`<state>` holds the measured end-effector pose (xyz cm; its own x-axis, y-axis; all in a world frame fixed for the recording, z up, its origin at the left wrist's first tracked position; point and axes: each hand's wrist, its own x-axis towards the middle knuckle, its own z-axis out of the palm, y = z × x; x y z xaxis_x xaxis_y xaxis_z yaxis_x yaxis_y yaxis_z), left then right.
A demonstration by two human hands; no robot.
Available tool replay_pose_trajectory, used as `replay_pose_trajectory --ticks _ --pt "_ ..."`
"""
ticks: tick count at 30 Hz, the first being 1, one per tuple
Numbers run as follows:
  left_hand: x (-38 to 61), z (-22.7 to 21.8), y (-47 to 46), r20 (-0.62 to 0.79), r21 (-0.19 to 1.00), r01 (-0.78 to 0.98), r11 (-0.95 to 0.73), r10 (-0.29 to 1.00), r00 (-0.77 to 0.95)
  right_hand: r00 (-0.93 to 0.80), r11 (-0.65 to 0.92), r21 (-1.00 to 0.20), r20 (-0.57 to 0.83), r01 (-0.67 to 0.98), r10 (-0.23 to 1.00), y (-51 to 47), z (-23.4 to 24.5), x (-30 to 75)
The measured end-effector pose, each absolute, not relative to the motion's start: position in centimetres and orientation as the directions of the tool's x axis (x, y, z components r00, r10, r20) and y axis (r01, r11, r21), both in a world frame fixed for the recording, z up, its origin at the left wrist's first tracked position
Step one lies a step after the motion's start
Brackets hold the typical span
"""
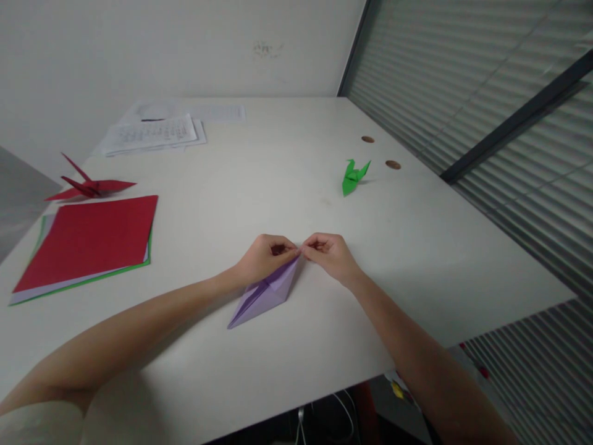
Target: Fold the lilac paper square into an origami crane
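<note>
A folded purple paper shape [266, 293], long and pointed, lies on the white table [287, 179] in front of me. My left hand [264, 256] pinches its far tip with curled fingers. My right hand [331, 253] meets it from the other side and pinches the same tip. The near point of the paper rests flat on the table, aimed toward me.
A stack of coloured sheets with red on top [88, 244] lies at the left, a red paper crane [88, 184] behind it. A green paper crane [353, 175] stands at the right near two round holes [393, 164]. Printed papers [152, 131] lie at the back. Window blinds run along the right.
</note>
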<state>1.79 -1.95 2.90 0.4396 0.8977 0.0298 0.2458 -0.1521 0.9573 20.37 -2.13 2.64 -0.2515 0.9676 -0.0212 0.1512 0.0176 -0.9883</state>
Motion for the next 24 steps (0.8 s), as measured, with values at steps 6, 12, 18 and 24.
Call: replay_pose_trajectory --ticks 6,12,18,24 --pt "1.67 3.01 -1.89 0.014 0.964 0.236 -0.123 0.909 0.416 -0.200 0.004 -0.989 -0.026 0.149 0.979 -2.12 3.46 20.69" --pt "1.75 3.05 -2.09 0.013 0.959 0.252 -0.128 0.911 0.413 -0.243 0.000 -0.991 -0.033 0.135 0.969 -2.18 3.34 20.57" --pt "1.87 3.25 -2.23 0.040 0.951 0.262 -0.167 0.902 0.431 -0.267 -0.010 -0.994 -0.040 0.111 0.963 -2.25 3.27 20.62" --pt "1.80 3.45 -2.01 0.009 0.960 0.253 -0.121 0.914 0.405 -0.322 -0.048 -0.995 -0.072 0.083 0.944 -2.18 3.38 20.83"
